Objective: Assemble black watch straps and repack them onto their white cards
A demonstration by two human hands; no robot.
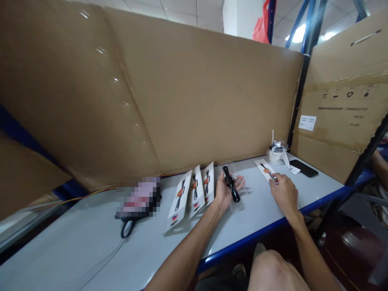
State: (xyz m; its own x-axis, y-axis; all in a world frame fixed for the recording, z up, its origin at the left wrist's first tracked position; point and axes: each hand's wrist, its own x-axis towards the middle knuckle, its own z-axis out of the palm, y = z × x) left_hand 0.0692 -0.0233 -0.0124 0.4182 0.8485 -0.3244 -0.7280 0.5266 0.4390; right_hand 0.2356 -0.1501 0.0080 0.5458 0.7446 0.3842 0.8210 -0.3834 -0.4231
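Note:
My left hand [223,192] is palm up under a black spokeshave [232,185] in a clear plastic sleeve, its thumb at the near side and its fingers showing beyond the tool. My right hand [284,193] pinches the near end of a white printed card [263,168] that lies on the table. The card carries a picture of a similar two-handled tool with an orange patch. Left of my left hand, several more printed cards [178,202] lean in a row, with the same kind of picture on them.
A pixelated bag-like object with a dark strap [127,228] lies on the grey table [100,238] at left. A lidded cup with a straw [275,151] and a black phone [303,168] are at right. Cardboard walls [212,97] border the back and right side.

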